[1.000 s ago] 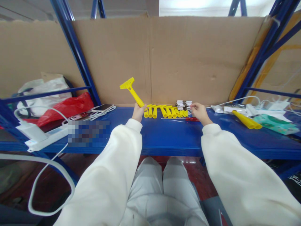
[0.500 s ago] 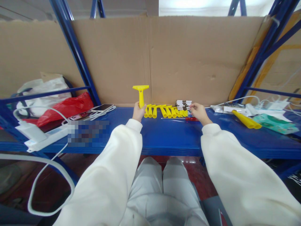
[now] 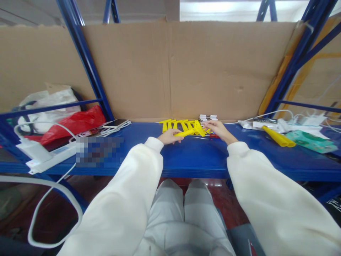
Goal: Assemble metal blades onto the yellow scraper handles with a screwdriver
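My left hand is closed round the handle of a yellow scraper. The scraper lies nearly level above the blue shelf, with its wide head to the right. Close to that head, my right hand has its fingertips pinched together; whatever they hold is too small to make out. Behind the held scraper, several more yellow scrapers lie in a row. A stack of small white and dark packs sits just beyond my right fingertips. Under that hand, a red-handled tool is partly hidden.
A cardboard sheet stands along the back of the blue shelf. On the right lie two yellow tubular pieces and a green packet. A phone, red bag and white power strip are on the left.
The scraper in my left hand has gone from upright to nearly level, lower and further right. My right hand has moved left, close to the scraper's head.
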{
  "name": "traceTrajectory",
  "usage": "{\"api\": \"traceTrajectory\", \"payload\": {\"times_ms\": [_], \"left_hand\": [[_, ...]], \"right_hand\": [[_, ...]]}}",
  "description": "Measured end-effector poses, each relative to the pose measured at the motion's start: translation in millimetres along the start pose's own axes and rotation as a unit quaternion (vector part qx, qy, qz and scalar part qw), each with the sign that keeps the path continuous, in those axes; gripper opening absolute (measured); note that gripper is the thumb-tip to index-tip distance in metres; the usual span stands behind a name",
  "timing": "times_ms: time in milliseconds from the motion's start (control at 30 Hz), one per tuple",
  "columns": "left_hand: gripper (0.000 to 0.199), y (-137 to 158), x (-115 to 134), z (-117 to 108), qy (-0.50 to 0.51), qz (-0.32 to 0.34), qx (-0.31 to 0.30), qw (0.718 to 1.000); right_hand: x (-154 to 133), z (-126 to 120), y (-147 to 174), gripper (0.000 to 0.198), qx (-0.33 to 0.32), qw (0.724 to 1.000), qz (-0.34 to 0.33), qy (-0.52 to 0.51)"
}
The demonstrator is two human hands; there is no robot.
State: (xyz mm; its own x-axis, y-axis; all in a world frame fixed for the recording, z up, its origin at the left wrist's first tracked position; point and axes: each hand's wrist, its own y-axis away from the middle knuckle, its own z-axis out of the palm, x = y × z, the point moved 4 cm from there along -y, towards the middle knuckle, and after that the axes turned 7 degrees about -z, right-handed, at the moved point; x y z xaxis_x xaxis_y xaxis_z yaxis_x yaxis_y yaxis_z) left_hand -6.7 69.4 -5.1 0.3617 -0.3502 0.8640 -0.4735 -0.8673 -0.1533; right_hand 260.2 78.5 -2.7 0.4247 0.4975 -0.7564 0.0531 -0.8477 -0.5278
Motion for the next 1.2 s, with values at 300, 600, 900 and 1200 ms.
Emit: {"api": "traceTrajectory", "payload": {"times_ms": [300, 600, 900, 1200], "left_hand": [[0.012, -3.6, -2.2, -5.0, -0.143, 0.037, 0.066, 0.987], [0.014, -4.1, 6.7, 5.4, -0.152, 0.084, 0.131, 0.976], [0.016, -7.0, 3.6, 11.4, -0.184, 0.076, 0.146, 0.969], [0.016, -13.9, 1.3, 16.2, -0.236, 0.031, 0.156, 0.959]], "right_hand": [[0.8, 27.5, 0.9, 0.02, -0.058, 0.997, -0.052, -0.021], [-14.1, 60.0, 3.1, 0.028, -0.099, 0.988, -0.115, -0.011], [-13.4, 68.0, 4.0, 0.034, -0.116, 0.98, -0.153, 0.046], [-3.0, 55.7, 0.5, 0.032, -0.092, 0.979, -0.126, 0.132]]}}
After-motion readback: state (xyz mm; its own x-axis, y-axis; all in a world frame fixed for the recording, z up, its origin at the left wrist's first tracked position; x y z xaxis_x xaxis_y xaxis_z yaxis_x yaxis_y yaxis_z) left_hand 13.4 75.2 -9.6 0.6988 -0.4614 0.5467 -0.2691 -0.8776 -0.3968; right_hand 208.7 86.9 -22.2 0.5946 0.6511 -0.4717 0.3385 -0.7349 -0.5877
